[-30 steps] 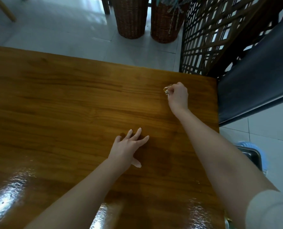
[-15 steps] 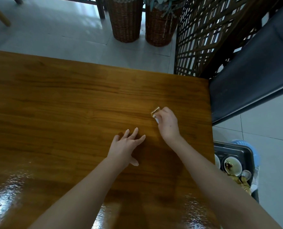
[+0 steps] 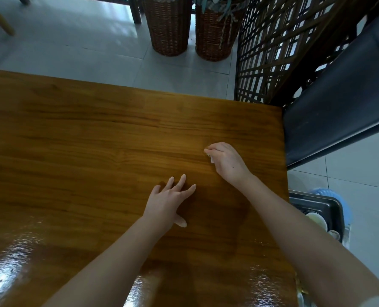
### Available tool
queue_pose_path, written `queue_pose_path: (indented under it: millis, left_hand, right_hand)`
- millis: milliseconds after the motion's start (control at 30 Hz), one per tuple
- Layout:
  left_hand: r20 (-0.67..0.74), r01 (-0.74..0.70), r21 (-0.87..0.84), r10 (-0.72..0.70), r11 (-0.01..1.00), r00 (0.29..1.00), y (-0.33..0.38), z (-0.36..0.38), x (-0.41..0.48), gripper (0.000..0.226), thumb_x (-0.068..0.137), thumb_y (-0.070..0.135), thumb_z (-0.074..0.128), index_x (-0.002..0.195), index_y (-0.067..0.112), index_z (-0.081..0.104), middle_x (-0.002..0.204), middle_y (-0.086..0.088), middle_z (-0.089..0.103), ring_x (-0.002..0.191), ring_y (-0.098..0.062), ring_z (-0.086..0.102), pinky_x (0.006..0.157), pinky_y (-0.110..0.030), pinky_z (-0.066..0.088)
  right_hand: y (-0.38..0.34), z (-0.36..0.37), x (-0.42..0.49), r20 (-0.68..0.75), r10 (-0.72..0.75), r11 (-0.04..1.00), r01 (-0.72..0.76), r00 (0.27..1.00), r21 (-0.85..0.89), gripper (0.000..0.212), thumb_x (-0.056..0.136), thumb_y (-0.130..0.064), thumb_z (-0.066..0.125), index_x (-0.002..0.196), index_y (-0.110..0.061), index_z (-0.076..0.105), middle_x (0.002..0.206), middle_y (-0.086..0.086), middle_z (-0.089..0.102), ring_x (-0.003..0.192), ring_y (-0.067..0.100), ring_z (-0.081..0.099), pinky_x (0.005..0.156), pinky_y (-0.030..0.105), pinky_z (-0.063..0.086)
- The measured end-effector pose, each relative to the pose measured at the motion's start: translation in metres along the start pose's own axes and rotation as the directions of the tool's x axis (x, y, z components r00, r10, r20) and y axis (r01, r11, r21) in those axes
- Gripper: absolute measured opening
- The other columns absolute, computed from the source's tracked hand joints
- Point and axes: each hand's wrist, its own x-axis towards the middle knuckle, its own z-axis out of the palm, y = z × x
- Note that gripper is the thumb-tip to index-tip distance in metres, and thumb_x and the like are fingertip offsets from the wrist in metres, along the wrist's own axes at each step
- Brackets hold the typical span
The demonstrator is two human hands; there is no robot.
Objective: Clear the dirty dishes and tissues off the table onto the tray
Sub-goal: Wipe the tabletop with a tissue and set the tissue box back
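- The right hand (image 3: pixel 227 162) sits right of centre in the frame, low over the wooden table (image 3: pixel 73 151). Its fingers are curled and pinch a small white tissue scrap (image 3: pixel 211 159), of which only a sliver shows at the fingertips.
- The scrap is too hidden to tell its long axis.
- The left hand (image 3: pixel 167 203) lies just below and left of the right one, palm down with fingers spread on the tabletop, holding nothing.
- The dark tray (image 3: pixel 330 207) is at the right edge of the frame, beyond the table's right side and seemingly lower than the tabletop. It already carries a pale bowl (image 3: pixel 315 219) and a small cup (image 3: pixel 334 234).
- From the scrap, the tray lies toward the lower right. The right hand is clearly the nearer of the 2, so the carry probably falls to it, out over the table edge.
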Motion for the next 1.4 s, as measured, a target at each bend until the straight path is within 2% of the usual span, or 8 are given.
queue_pose_path:
  millis: [233,433,633,767,933,1067,1267,1400]
  left_hand:
    - [0.033,-0.005,-0.019,0.006,1.000,0.999,-0.002,0.000,0.001,0.110,0.073,0.040,0.078,0.149,0.044,-0.001,0.160,0.004,-0.014,0.147,-0.026,-0.010,0.116,-0.053,0.008]
    - [0.017,-0.014,-0.022,0.014,1.000,1.000,-0.004,0.003,0.002,0.109,0.073,0.040,0.078,0.149,0.044,-0.001,0.160,0.005,-0.013,0.147,-0.026,-0.009,0.116,-0.054,0.009]
    - [0.000,-0.016,-0.024,0.016,1.000,1.000,-0.004,0.003,0.002,0.110,0.072,0.040,0.078,0.149,0.044,0.000,0.160,0.005,-0.012,0.147,-0.025,-0.008,0.116,-0.053,0.008]
    - [-0.006,-0.018,-0.017,0.018,1.000,1.000,-0.003,0.003,0.001,0.110,0.073,0.040,0.078,0.149,0.043,-0.001,0.160,0.004,-0.012,0.147,-0.026,-0.008,0.116,-0.052,0.008]
    - [0.003,-0.020,-0.002,0.020,1.000,1.000,-0.003,0.002,0.002,0.110,0.073,0.042,0.078,0.149,0.043,-0.001,0.160,0.004,-0.012,0.147,-0.026,-0.008,0.116,-0.053,0.008]
    - [0.017,-0.025,-0.006,0.025,1.000,1.000,-0.004,0.003,0.004,0.110,0.072,0.043,0.078,0.149,0.043,-0.001,0.160,0.004,-0.012,0.147,-0.026,-0.008,0.116,-0.054,0.008]
    - [0.055,-0.023,-0.013,0.023,1.000,0.998,-0.005,0.002,0.005,0.111,0.073,0.044,0.077,0.149,0.044,-0.004,0.159,0.004,-0.016,0.146,-0.026,-0.011,0.116,-0.054,0.006]
    - [0.066,-0.010,-0.015,0.011,1.000,0.998,-0.004,0.001,0.004,0.110,0.074,0.044,0.076,0.148,0.044,-0.004,0.159,0.005,-0.018,0.146,-0.026,-0.012,0.116,-0.054,0.005]
  right_hand:
    - [0.032,-0.016,0.036,-0.132,0.245,0.970,-0.242,0.961,0.040,0.027,0.087,-0.001,0.060,0.113,-0.007,0.066,0.108,0.008,0.062,0.100,0.022,0.055,0.091,0.030,0.044]
    - [0.069,-0.035,0.047,-0.205,0.593,0.804,-0.563,0.778,0.190,0.026,0.096,-0.014,0.050,0.117,-0.007,0.063,0.112,0.011,0.057,0.103,0.022,0.053,0.091,0.031,0.045]
    - [0.057,-0.032,0.022,-0.004,0.497,0.858,-0.491,0.868,0.149,0.043,0.096,-0.005,0.045,0.139,-0.007,0.043,0.125,0.009,0.043,0.113,0.020,0.042,0.098,0.030,0.039]
    - [0.039,-0.020,0.010,0.006,0.391,0.897,-0.383,0.920,0.220,0.042,0.092,-0.001,0.051,0.133,-0.009,0.051,0.109,-0.004,0.047,0.101,0.006,0.044,0.088,0.020,0.040]
    - [0.027,-0.012,0.032,-0.049,0.439,0.864,-0.407,0.897,0.296,0.028,0.089,-0.003,0.059,0.116,-0.008,0.065,0.098,-0.011,0.051,0.091,0.005,0.050,0.072,0.008,0.038]
    - [0.026,-0.011,0.063,-0.113,0.473,0.867,-0.438,0.874,0.239,0.025,0.087,-0.009,0.064,0.112,-0.008,0.067,0.103,-0.002,0.056,0.093,0.008,0.048,0.081,0.019,0.041]
    - [0.034,-0.016,0.095,-0.152,0.571,0.816,-0.539,0.807,0.206,0.018,0.089,-0.015,0.063,0.105,-0.009,0.068,0.108,0.005,0.062,0.100,0.015,0.054,0.083,0.019,0.036]
    - [0.036,-0.025,0.104,-0.193,0.665,0.745,-0.626,0.721,0.229,0.019,0.089,-0.018,0.064,0.105,-0.008,0.068,0.110,0.008,0.065,0.101,0.018,0.060,0.086,0.026,0.048]
